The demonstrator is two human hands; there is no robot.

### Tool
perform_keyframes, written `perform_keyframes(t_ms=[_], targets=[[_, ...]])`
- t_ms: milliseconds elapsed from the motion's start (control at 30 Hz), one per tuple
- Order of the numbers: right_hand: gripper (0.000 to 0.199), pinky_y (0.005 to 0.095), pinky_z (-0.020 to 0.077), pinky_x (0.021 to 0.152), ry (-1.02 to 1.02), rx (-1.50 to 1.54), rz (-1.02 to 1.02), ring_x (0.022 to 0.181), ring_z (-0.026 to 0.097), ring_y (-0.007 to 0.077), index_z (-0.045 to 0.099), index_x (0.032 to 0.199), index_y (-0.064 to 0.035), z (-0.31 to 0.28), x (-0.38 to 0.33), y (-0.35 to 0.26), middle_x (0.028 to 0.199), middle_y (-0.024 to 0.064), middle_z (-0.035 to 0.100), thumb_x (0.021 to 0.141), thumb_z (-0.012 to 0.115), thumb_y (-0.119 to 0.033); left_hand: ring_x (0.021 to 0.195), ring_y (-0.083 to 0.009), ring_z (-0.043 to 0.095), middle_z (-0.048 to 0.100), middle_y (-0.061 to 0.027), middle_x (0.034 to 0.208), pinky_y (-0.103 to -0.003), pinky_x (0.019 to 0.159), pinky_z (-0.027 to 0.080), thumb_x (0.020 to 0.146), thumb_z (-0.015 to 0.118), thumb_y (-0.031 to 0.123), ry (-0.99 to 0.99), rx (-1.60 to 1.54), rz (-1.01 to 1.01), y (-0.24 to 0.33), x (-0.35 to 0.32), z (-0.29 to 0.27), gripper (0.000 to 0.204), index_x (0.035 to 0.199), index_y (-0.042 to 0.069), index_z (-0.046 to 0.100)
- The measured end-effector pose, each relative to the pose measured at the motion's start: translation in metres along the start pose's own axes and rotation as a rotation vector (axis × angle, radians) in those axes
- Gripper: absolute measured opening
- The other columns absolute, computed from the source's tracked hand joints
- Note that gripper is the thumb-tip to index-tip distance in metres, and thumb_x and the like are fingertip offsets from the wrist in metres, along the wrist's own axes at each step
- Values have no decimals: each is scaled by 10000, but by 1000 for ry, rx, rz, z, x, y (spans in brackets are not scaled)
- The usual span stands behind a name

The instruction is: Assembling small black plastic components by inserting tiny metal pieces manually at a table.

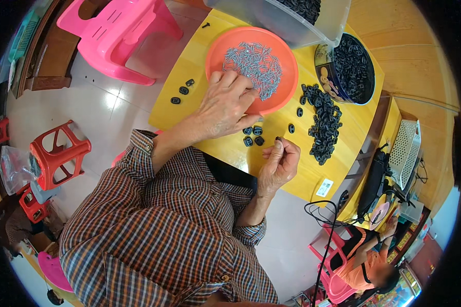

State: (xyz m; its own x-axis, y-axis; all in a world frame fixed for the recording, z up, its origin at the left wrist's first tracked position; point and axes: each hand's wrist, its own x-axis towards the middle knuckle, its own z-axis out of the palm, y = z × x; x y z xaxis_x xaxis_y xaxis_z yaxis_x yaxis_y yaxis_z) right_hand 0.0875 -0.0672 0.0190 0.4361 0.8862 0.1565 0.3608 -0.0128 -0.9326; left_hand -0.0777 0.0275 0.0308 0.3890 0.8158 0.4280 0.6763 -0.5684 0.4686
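Observation:
Over the near left side of an orange basin of small grey metal pins, my left hand has its fingers bent down. What those fingers hold, if anything, is hidden. My right hand is closed in a pinch on a small black plastic part, mostly covered by thumb and finger. Just left of that hand, several black oval parts sit grouped below the basin. A single black oval part lies above the right hand, beside a long pile of black parts.
On the yellow table stand a round tin full of black parts and a translucent bin. A few black ovals lie left. A white label marks the near right edge. Pink stool left; a seated person lower right.

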Motion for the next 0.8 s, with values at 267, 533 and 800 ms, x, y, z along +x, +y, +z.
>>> perform_keyframes(t_ms=[267, 533, 800], targets=[[50, 214, 452, 506, 12, -18, 18, 552, 535, 108, 559, 925, 41, -1, 1, 3, 839, 91, 525, 898, 556, 0, 964, -240, 457, 523, -64, 989, -417, 872, 311, 633, 750, 364, -48, 32, 22, -3, 0, 6, 482, 972, 34, 656], [48, 212, 458, 493, 23, -26, 33, 554, 537, 102, 566, 914, 41, -2, 3, 3, 851, 91, 538, 894, 562, -3, 976, -241, 459, 522, -63, 989, -423, 883, 316, 647, 743, 339, -50, 17, 27, -3, -2, 6, 454, 967, 29, 658], [61, 209, 460, 487, 39, -16, 24, 555, 538, 99, 574, 920, 42, -3, 3, 5, 859, 89, 543, 893, 572, -13, 971, -238, 467, 531, -55, 987, -433, 901, 320, 672, 731, 272, -67, -18, 36, -3, -5, 2, 389, 952, 13, 656]])
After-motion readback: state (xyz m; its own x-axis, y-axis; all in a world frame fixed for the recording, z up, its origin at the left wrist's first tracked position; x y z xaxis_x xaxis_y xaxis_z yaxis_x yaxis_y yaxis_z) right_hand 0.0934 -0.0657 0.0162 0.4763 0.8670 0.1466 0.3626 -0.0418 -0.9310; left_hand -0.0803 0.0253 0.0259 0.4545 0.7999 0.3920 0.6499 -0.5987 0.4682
